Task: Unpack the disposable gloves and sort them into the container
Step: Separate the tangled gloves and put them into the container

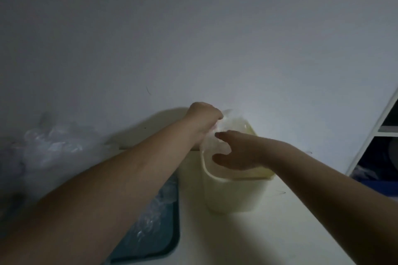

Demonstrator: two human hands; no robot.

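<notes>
A pale yellow container [232, 196] stands on the light tabletop against the wall. My left hand [203, 118] is over its far left rim and grips a clear disposable glove [230, 121] that hangs into the opening. Over the container's mouth my right hand [239, 149] spreads its fingers and holds nothing; it hides part of the inside. The light is dim and the glove is hard to make out.
A dark blue tray [170, 241] with crumpled clear plastic lies at the lower left, partly under my left forearm. A heap of clear plastic packaging [53, 146] sits by the wall at left. A white shelf unit [374, 135] stands at the right edge.
</notes>
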